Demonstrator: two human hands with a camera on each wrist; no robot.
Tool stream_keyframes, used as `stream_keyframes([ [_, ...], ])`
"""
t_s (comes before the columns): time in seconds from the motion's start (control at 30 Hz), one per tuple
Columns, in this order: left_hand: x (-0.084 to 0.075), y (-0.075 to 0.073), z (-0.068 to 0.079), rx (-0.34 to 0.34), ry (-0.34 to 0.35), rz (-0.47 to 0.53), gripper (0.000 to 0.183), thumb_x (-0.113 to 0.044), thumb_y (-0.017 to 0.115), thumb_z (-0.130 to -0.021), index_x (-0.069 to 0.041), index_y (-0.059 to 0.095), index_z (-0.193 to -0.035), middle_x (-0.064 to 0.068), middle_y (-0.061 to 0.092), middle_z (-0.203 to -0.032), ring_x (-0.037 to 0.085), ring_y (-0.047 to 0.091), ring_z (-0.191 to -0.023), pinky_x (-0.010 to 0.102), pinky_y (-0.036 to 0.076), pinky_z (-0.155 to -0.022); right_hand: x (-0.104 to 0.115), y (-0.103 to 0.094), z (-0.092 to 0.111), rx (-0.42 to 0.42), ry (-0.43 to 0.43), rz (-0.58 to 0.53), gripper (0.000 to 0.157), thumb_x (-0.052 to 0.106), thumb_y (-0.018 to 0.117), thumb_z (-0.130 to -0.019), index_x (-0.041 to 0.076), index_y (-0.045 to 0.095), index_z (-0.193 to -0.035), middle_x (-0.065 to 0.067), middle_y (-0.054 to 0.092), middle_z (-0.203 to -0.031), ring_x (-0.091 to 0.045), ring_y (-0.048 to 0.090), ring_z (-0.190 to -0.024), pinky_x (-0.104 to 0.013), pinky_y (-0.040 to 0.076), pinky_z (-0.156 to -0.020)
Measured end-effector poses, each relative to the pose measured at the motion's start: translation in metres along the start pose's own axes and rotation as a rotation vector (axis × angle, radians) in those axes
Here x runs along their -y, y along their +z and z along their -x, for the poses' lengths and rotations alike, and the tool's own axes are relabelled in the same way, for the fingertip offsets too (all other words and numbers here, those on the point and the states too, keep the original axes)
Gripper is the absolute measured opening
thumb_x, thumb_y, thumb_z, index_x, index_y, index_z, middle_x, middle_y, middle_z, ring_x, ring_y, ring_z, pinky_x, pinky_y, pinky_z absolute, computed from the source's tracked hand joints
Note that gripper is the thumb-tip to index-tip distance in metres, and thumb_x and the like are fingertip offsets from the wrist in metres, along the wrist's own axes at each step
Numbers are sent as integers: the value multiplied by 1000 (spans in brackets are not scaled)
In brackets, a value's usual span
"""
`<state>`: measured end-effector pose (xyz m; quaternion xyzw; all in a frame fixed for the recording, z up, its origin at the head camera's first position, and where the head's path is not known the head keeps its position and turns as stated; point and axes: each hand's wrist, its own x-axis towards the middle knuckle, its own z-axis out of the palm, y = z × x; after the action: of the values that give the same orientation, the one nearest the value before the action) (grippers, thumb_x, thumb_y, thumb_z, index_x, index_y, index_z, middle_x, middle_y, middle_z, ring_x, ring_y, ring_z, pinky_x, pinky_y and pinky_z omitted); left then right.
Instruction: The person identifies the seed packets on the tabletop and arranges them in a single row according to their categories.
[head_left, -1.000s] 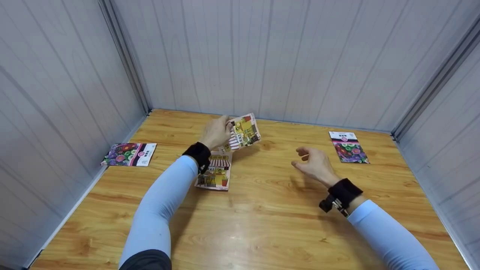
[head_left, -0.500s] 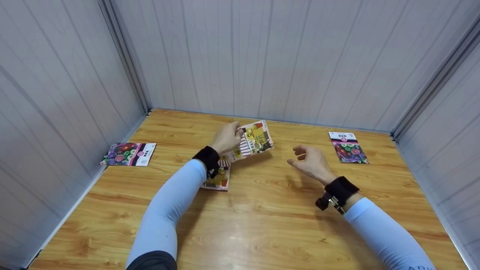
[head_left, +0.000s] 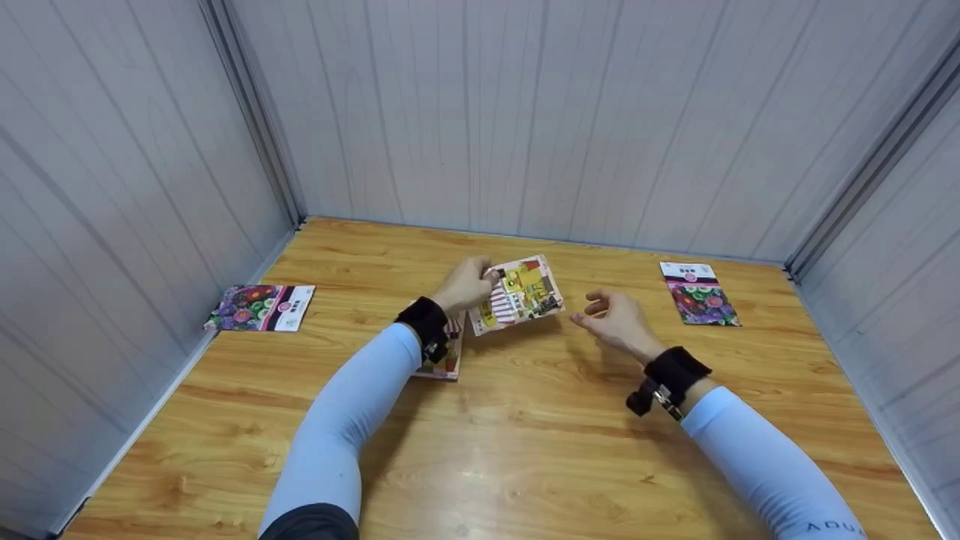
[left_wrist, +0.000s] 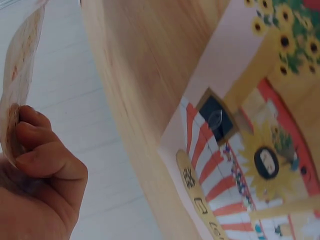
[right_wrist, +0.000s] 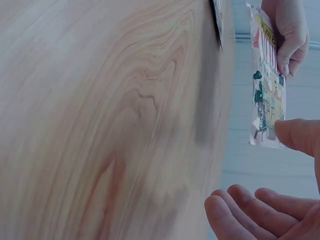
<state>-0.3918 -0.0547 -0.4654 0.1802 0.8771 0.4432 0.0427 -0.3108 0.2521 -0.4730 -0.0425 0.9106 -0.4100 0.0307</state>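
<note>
In the head view, my left hand (head_left: pixel 466 285) pinches a flat packet (head_left: pixel 525 292) by its long back edge, raised over the table. Its front has a drawn yellow shop with a red-and-white striped awning. A similar packet (head_left: pixel 448 360) lies below my left wrist, partly hidden by it; the left wrist view shows its sunflowers and awning (left_wrist: pixel 215 190) up close. My right hand (head_left: pixel 619 322) is just right of the held packet, fingers loosely bent, holding nothing. In the right wrist view its thumb (right_wrist: pixel 300 135) overlaps the packet's lower end (right_wrist: pixel 267 127), though the head view shows a small gap.
A flower-printed packet (head_left: pixel 261 307) lies at the left edge of the wooden table (head_left: pixel 525 450), against the side panel. Another flower packet (head_left: pixel 700 294) lies at the back right. Pale panels (head_left: pixel 495 112) enclose the back and both sides.
My left hand has carried the packet to the right and slightly nearer me, away from the one on the table. My right hand has shifted slightly left towards it.
</note>
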Motion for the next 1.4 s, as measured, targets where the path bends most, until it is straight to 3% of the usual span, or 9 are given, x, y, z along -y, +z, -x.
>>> stream_keyframes([
  [0.23, -1, 8, 1, 93, 12, 34, 21, -13, 57, -114, 3, 70, -119, 0, 62, -95, 14, 57, -87, 23, 49, -77, -2, 5, -7, 41, 62, -178, 73, 33, 77, -107, -11, 50, -159, -36, 66, -148, -44, 78, -121, -42, 71, -93],
  [0.33, -2, 10, 2, 135, 17, 36, 24, -14, 57, -115, 3, 70, -125, 0, 63, -98, 13, 59, -88, 23, 51, -78, -2, 6, -9, 51, 86, -237, 71, 31, 76, -108, -11, 50, -159, -35, 66, -146, -37, 82, -114, -38, 71, -91],
  [0.6, -3, 17, 3, 212, 39, 82, 21, -10, 55, -115, 4, 69, -122, -1, 62, -97, 11, 59, -87, 21, 53, -79, -1, 15, -18, 57, 65, -281, 58, 24, 74, -109, -15, 59, -150, -26, 77, -126, -5, 74, -83, -27, 69, -82],
  [0.8, -5, 20, 1, 227, 37, 106, 23, -8, 55, -114, 6, 69, -126, -2, 60, -95, 11, 57, -85, 20, 52, -76, 0, 20, -22, 107, 58, -312, 49, 18, 71, -111, -15, 62, -146, -11, 82, -106, -4, 69, -73, -21, 63, -68],
  [1.03, -2, 23, -2, 190, 86, 10, 22, -10, 58, -112, 5, 71, -121, -4, 59, -91, 9, 56, -82, 19, 49, -75, -1, 20, -22, 164, 81, -455, 38, 4, 66, -110, -16, 57, -141, 5, 79, -90, -5, 70, -70, -21, 62, -65],
  [1.13, 1, 24, -3, 178, 88, 33, 25, -8, 58, -112, 7, 72, -125, -2, 61, -91, 8, 57, -81, 20, 49, -73, -3, 21, -22, 164, 67, -510, 34, -1, 66, -109, -18, 58, -137, 8, 77, -84, -3, 68, -66, -18, 59, -61],
  [1.3, 9, 24, -7, 95, 48, 46, 33, -11, 54, -111, 4, 76, -130, 9, 73, -102, 13, 63, -89, 26, 53, -81, -5, 22, -22, 149, 70, -561, 23, -4, 65, -108, -15, 61, -128, 9, 76, -81, -3, 64, -64, -18, 56, -60],
  [1.33, 20, 26, -13, 67, 51, 60, 34, -19, 54, -113, 0, 78, -128, 8, 74, -103, 14, 64, -91, 27, 54, -82, -5, 21, -22, 138, 77, -567, 21, -4, 65, -108, -14, 62, -126, 9, 76, -81, -3, 64, -64, -18, 57, -60],
  [1.4, 21, 25, -13, 14, -4, 74, 39, -24, 53, -114, -1, 78, -131, 12, 78, -112, 19, 69, -98, 32, 58, -89, -5, 20, -22, 122, 90, -585, 18, -4, 65, -108, -12, 63, -124, 8, 75, -80, -4, 65, -64, -19, 58, -61],
])
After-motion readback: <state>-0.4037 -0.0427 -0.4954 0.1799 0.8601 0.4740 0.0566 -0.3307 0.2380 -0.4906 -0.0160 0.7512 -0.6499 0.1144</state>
